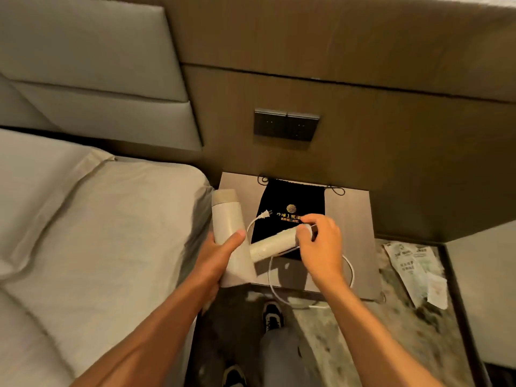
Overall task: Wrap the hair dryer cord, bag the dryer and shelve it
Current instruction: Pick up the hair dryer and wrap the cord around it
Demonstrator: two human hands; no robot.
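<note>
A cream hair dryer (pixel 226 216) is held above the nightstand's left edge. My left hand (pixel 220 252) grips its barrel from below, thumb on top. Its handle (pixel 275 241) points right, and my right hand (pixel 321 241) is closed around the handle's end and the white cord (pixel 350 270) there. The cord loops down past the nightstand's front edge, and its plug (pixel 264 214) lies over the bag. A black drawstring bag (pixel 293 199) with a gold logo lies flat on the nightstand (pixel 351 219), under the handle.
The bed (pixel 97 219) with grey bedding is on the left, close to the dryer. A dark switch panel (pixel 286 124) sits on the wood wall behind. Paper packets (pixel 413 272) lie on the patterned floor at right. My shoes (pixel 272 315) are below.
</note>
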